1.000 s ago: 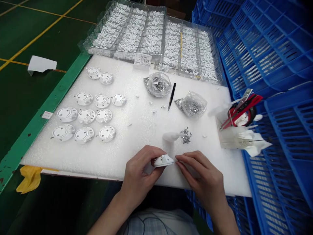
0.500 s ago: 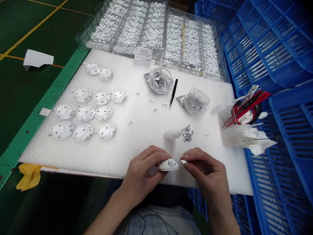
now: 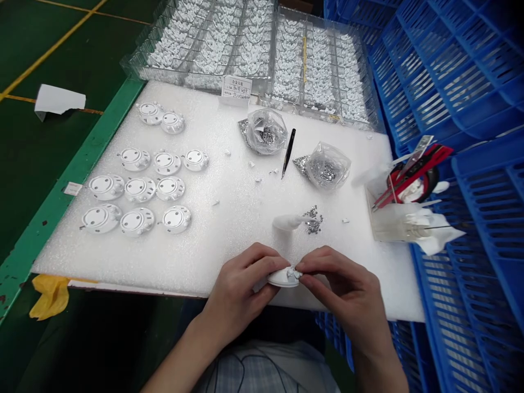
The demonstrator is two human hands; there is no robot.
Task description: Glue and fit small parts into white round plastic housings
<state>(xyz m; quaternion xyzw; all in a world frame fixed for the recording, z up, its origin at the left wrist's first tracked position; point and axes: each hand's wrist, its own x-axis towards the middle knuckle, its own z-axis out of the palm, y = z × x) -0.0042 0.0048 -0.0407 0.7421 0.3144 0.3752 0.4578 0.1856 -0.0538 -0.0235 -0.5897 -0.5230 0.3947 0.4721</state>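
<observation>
**Both my hands on one round white piece (image 3: 282,279), just above the foam's near edge.**
Left to right: eleven more such pieces (image 3: 140,189) on the white foam board (image 3: 229,240); two clear trays (image 3: 213,43) of small white parts behind; one card label (image 3: 236,87), its writing too small to read from here; two bags (image 3: 266,131) of silver bits; one black tweezers (image 3: 289,153). My left hand (image 3: 239,289) curls its fingers around the piece; my right hand (image 3: 341,289) pinches its right end, though anything between those fingertips (image 3: 308,268) looks hidden.
</observation>
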